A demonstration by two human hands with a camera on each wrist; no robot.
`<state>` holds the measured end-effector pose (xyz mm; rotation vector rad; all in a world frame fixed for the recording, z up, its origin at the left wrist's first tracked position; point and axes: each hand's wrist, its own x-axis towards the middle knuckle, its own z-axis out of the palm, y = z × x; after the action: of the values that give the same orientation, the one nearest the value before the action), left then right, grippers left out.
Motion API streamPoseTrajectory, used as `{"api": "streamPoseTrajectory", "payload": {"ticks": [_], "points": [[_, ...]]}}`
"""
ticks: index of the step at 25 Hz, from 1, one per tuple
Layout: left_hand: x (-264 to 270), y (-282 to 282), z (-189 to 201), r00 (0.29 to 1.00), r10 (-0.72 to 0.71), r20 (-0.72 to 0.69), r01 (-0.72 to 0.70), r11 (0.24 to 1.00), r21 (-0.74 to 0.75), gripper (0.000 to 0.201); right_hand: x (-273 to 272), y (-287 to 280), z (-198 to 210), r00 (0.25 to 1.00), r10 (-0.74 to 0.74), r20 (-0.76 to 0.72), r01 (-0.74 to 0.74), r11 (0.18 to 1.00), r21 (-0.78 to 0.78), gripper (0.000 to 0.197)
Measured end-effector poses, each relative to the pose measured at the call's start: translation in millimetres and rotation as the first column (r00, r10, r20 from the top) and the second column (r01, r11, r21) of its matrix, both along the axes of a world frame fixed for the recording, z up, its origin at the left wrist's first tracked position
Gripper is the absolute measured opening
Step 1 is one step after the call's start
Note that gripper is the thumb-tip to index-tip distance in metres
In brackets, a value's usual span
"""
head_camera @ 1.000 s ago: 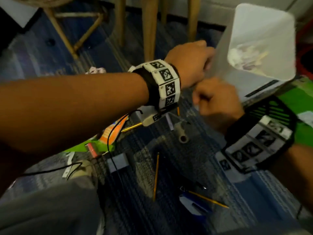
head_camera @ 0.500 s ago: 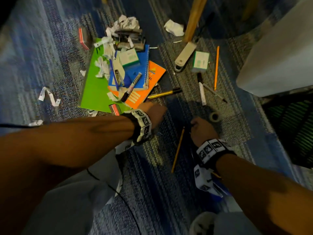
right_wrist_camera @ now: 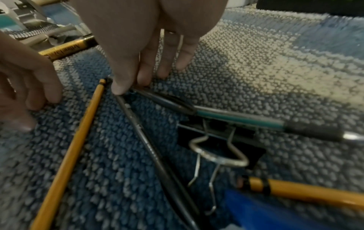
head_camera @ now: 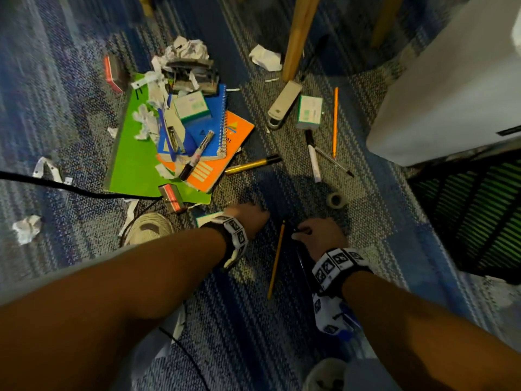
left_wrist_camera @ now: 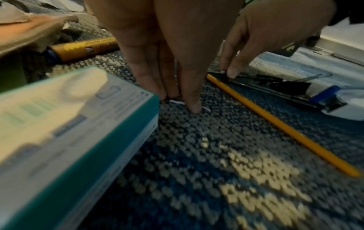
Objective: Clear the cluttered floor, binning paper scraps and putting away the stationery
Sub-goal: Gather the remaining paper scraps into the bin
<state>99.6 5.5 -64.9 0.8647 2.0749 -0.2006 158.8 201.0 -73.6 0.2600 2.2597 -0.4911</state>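
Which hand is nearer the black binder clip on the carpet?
Right. The right hand touches the pens just above the binder clip. The left hand is further off, beyond the yellow pencil, pinching a paper scrap.

The white bin (head_camera: 451, 88) at the far right runs off the head view's edge, its mouth unseen. Under the left hand (left_wrist_camera: 177, 54) a small white scrap (left_wrist_camera: 177, 102) shows only as slivers beside the fingertips (left_wrist_camera: 194, 107). The teal-edged box (left_wrist_camera: 69, 132) nearby is blurred, its print unreadable. The dark pens' (right_wrist_camera: 163, 155) ends hide beneath the right hand (right_wrist_camera: 141, 38).
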Motion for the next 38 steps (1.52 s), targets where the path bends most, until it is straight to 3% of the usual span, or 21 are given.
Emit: {"api": "streamPoseTrajectory", "payload": {"ticks": [5, 9, 13, 18, 25, 28, 31, 35, 38], "points": [[8.7, 2.2, 7.5, 0.992, -0.113, -0.054, 0.113, 0.994, -0.012, 0.032, 0.5, -6.1, 4.3, 0.999, -0.036, -0.027, 0.036, 0.999, -0.010, 0.028], [10.9, -3.4, 4.5, 0.981, -0.188, -0.051, 0.187, 0.982, -0.015, 0.028, -1.4, -11.1, 10.8, 0.997, 0.067, -0.032, -0.064, 0.995, 0.079, 0.028], [15.4, -7.8, -0.6, 0.981, -0.189, -0.042, 0.189, 0.982, -0.001, 0.027, -7.3, -9.5, 14.1, 0.998, 0.066, 0.001, -0.066, 0.996, 0.055, 0.036], [3.3, -15.3, -5.4, 0.998, 0.006, 0.055, -0.005, 1.000, -0.023, 0.014, -13.9, -2.6, 7.5, 0.997, 0.065, 0.042, -0.067, 0.996, 0.059, 0.029], [-13.0, -33.9, -10.5, 0.960, 0.259, 0.105, -0.266, 0.962, 0.062, 0.022, -14.5, -0.1, 4.3, 0.999, 0.044, 0.014, -0.045, 0.994, 0.098, 0.026], [-14.3, -33.0, -1.6, 0.919, 0.377, 0.116, -0.389, 0.916, 0.103, 0.025, -13.6, 2.4, 3.1, 0.999, 0.046, 0.016, -0.047, 0.995, 0.092, 0.027], [-18.1, -27.3, 9.6, 0.881, 0.468, 0.062, -0.468, 0.847, 0.252, 0.024, -15.2, 3.8, 8.9, 0.997, 0.048, -0.053, -0.042, 0.993, 0.108, 0.023], [-43.9, 1.3, 29.9, 0.798, 0.599, 0.062, -0.560, 0.700, 0.442, 0.023, -47.4, 12.5, 19.1, 0.943, -0.115, -0.313, 0.140, 0.989, 0.056, 0.022], [-65.4, 20.0, 40.6, 0.759, 0.651, 0.030, -0.556, 0.623, 0.550, 0.022, -89.3, 35.3, 16.6, 0.897, -0.275, -0.346, 0.320, 0.944, 0.082, 0.020]]}}
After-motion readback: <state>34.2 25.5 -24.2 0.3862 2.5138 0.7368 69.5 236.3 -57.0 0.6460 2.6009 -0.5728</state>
